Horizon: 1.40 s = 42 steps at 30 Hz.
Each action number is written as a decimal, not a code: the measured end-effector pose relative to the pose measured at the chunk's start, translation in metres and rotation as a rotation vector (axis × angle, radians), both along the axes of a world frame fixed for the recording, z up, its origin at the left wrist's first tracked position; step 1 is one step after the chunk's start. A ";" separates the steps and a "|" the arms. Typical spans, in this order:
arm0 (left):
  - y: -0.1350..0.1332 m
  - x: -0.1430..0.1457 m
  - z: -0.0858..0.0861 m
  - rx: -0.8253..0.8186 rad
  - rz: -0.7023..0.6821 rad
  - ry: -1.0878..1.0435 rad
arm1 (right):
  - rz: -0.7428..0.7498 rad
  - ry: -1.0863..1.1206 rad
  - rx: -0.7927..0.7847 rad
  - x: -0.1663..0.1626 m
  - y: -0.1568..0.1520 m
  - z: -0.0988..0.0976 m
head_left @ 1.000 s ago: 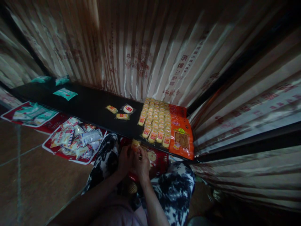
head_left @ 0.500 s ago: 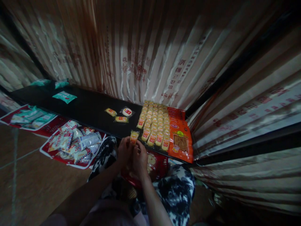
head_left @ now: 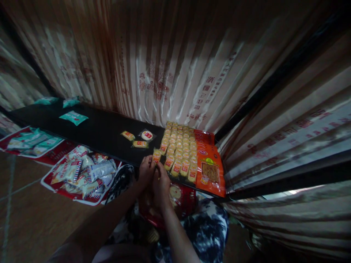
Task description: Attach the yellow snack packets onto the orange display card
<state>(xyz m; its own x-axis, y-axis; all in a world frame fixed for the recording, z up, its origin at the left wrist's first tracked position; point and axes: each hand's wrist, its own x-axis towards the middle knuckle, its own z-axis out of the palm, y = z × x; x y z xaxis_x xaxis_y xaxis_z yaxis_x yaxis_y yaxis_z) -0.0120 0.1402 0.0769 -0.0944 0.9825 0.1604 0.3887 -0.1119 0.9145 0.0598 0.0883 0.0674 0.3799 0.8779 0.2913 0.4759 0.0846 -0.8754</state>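
Observation:
A small yellow wrapped snack packet [head_left: 157,156] with a red label is pinched at its near end between my two hands, at the front edge of the black shelf [head_left: 104,126]. My left hand [head_left: 146,170] has its fingers closed at the packet's left side. My right hand [head_left: 161,178] is closed at its lower right; its fingertips are partly hidden. Just to the right stand close rows of matching yellow packets [head_left: 179,146]. Two loose yellow packets and a round white-wrapped one [head_left: 147,135] lie behind my left hand.
An orange snack bag [head_left: 210,168] lies at the shelf's right end. Green packets [head_left: 74,117] lie on the left. Below are a red basket with white-wrapped snacks [head_left: 95,170], another with green packets, and a red basket [head_left: 189,199] under my hands. Printed curtains [head_left: 164,73] hang behind.
Both hands have moved slightly forward with the yellow packet, bringing it closer to the gap beside the rows. The view has tilted a little, so the shelf appears lower.

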 end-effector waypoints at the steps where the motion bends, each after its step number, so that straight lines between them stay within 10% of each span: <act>1: 0.003 0.001 -0.001 0.000 -0.002 0.002 | 0.000 0.000 0.005 0.000 0.002 -0.001; 42: 0.035 0.025 -0.009 0.017 -0.028 0.088 | 0.036 -0.051 0.040 0.008 0.038 -0.018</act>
<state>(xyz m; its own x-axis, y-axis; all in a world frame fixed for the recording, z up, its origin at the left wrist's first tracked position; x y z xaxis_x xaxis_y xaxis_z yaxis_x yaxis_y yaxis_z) 0.0133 0.1756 0.0677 -0.0514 0.9818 0.1831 0.4639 -0.1389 0.8749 0.0678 0.1261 0.0496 0.3324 0.8781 0.3442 0.5158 0.1363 -0.8458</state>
